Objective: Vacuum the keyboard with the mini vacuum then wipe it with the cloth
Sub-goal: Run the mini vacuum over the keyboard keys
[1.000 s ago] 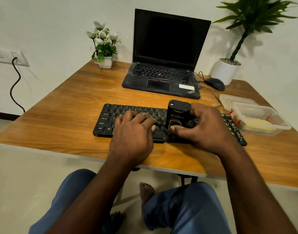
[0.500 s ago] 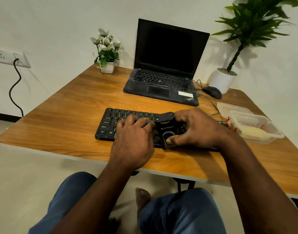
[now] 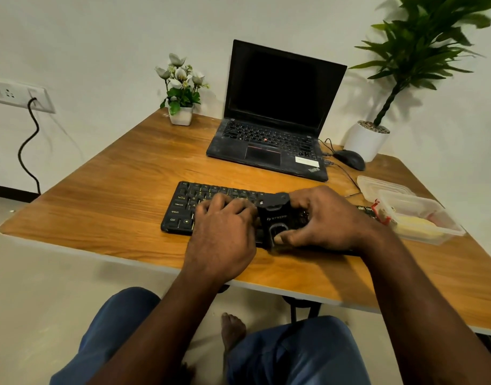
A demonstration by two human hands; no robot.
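Black plastic forms both task items: the mini vacuum [image 3: 277, 216] rests on the keys at the middle of the keyboard [image 3: 183, 211], which lies near the front edge of the wooden table [image 3: 113, 190]. Pale lettering on the vacuum's body is too small to read; a rounded window shows at its near end. The legends Tab, Caps Lock, Shift and Ctrl are legible at the keyboard's left end. The right hand [image 3: 325, 220] grasps the vacuum, thumb across its near end. The left hand [image 3: 224, 234] rests on the keys just beside it, fingers relaxed, holding nothing. The open laptop [image 3: 269, 140] behind bears a ThinkPad badge. At right, a clear plastic box [image 3: 413, 204] with a red clip holds a pale yellow item; a clear lid [image 3: 383, 186] lies just behind it.
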